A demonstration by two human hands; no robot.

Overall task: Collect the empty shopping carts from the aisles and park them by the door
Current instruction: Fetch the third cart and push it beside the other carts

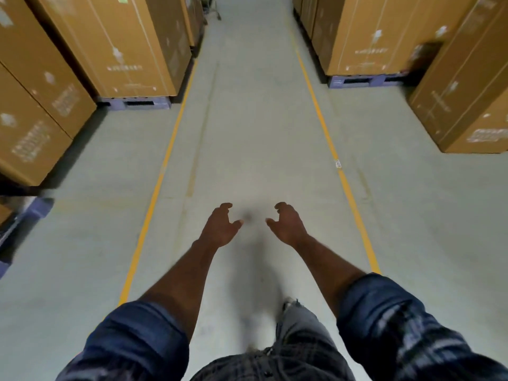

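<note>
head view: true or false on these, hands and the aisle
1. Both hands grip a cart handle. False: the left hand and right hand hold nothing, fingers loosely curled.
2. Cardboard boxes line both sides of the aisle. True.
3. The floor lines are white. False: the floor lines are yellow.
4. The sleeves leave the forearms bare. True.
</note>
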